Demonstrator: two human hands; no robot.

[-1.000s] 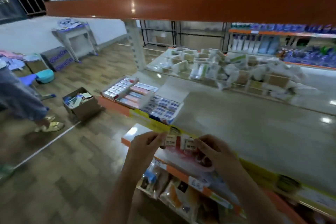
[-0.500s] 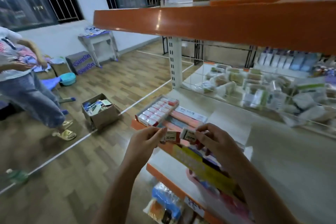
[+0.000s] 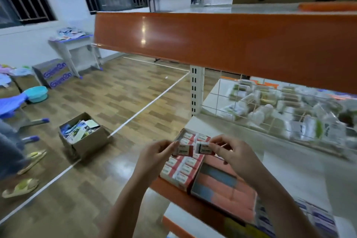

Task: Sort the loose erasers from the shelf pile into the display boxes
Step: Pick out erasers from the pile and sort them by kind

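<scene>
- Head view: the left hand (image 3: 154,157) is curled, its thumb and fingertips pinched on the left end of a small red-and-white eraser (image 3: 183,149).
- The right hand (image 3: 234,153) is likewise pinched, fingertips closed on the right end of a second eraser (image 3: 203,148); the other fingers are bent inward.
- The two erasers sit side by side, nearly touching, held just above the display box (image 3: 182,172).
- That box lies at the left end of the shelf (image 3: 289,176) and is nearly filled with rows of matching red-and-white erasers.
- Just right of it sits a second box (image 3: 224,189) with pink and blue contents; farther right, blurred blue-and-white packs.
- Behind a wire grid (image 3: 251,110) at the shelf's back lies a blurred pile of pale packets (image 3: 286,110).
</scene>
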